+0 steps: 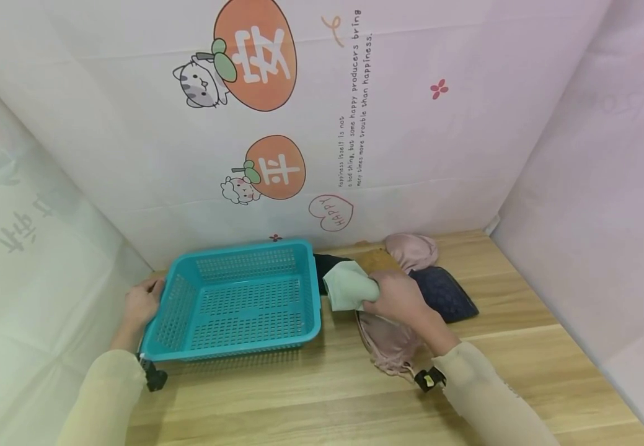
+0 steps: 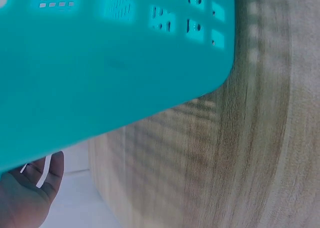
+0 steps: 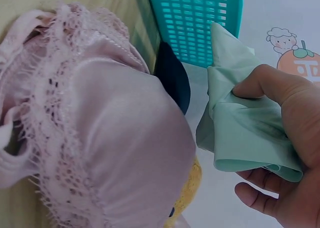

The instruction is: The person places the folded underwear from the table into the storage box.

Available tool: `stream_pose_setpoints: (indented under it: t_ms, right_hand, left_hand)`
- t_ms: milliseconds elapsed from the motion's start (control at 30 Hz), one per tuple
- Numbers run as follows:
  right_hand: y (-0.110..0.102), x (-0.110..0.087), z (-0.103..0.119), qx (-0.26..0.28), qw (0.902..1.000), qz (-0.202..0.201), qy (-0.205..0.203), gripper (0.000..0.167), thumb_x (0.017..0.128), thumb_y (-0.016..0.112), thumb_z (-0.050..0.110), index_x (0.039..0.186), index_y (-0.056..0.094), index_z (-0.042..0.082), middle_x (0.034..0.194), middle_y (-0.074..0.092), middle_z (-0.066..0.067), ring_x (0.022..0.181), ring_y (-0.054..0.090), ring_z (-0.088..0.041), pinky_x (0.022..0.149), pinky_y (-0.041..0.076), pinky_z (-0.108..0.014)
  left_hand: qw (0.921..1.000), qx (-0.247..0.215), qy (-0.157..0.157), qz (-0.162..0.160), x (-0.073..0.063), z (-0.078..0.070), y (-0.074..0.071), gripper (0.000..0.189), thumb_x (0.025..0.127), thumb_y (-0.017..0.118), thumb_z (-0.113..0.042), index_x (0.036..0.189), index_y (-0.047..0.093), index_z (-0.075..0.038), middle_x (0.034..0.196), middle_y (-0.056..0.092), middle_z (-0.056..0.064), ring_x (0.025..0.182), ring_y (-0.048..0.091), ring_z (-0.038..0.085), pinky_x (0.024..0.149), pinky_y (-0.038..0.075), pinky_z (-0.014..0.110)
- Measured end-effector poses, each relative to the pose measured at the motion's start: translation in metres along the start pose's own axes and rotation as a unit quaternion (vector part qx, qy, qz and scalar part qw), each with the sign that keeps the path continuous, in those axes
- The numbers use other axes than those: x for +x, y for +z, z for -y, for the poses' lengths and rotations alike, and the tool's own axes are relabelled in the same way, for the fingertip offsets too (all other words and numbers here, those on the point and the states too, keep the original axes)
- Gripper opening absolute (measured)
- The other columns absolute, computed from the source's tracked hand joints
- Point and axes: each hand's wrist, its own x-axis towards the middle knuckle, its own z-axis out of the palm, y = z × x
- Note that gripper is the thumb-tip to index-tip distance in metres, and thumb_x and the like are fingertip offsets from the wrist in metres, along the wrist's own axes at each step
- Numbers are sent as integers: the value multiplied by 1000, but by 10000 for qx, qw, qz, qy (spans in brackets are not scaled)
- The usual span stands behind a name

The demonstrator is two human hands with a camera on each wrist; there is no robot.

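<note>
At the left end of a teal plastic basket (image 1: pixel 306 334), my left hand (image 1: pixel 142 302) holds the rim with its fingertips. The left wrist view shows two bent fingers (image 2: pixel 54 174) past the basket's edge; the rest of the grip is hidden behind the wall. Just right of the basket, my right hand (image 1: pixel 396 297) grips a mint-green folded cloth garment (image 1: pixel 348 286). Its thumb presses into the fold in the right wrist view. Below this hand lies a pink satin bra with lace trim (image 3: pixel 125 118).
A dark cloth item (image 1: pixel 327 265) lies against the basket's right side. Behind my right hand are a mustard-yellow cloth item (image 1: pixel 377 260) and a pink cup-shaped piece (image 1: pixel 412 250). A navy patterned garment (image 1: pixel 445 296) sits to the right on the wooden table (image 1: pixel 322 396). A printed sheet (image 1: pixel 400 155) hangs behind.
</note>
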Motion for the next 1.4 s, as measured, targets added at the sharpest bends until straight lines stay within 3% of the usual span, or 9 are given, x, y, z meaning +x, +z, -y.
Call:
stream_pose_setpoints:
  t_ms: [400, 800, 1133, 1400]
  right_hand:
    - [-12, 4, 10, 32, 9999, -163, 44, 35, 72, 81, 35, 94, 68, 13, 85, 68, 0, 75, 58, -16, 65, 51, -39]
    - [-20, 10, 20, 133, 9989, -389, -241, 28, 70, 81, 33, 84, 65, 15, 77, 65, 4, 70, 54, -14, 64, 47, -35]
    - [-21, 13, 30, 66, 9974, -597, -407, 33, 69, 81, 34, 92, 70, 13, 84, 70, 2, 76, 60, -16, 71, 50, -38]
    - [-21, 18, 39, 10, 9972, -590, -461, 31, 68, 80, 38, 88, 68, 17, 79, 69, 5, 69, 58, -12, 60, 48, -33]
  left_hand:
    - [10000, -23, -39, 64, -1, -1, -1, 58, 110, 25, -36, 141, 46, 8, 140, 49, 36, 128, 46, 56, 102, 39, 67]
    - [9999, -125, -69, 24, -1, -2, -2, 57, 110, 25, -36, 141, 47, 8, 139, 50, 36, 128, 47, 55, 102, 40, 67]
    - [9999, -80, -148, 22, 1, 2, 0, 59, 110, 24, -39, 142, 47, 5, 141, 49, 34, 128, 47, 55, 101, 40, 67]
    - [9996, -118, -253, 41, 1, 3, 1, 61, 110, 23, -40, 143, 46, 5, 142, 49, 34, 129, 46, 54, 102, 40, 67]
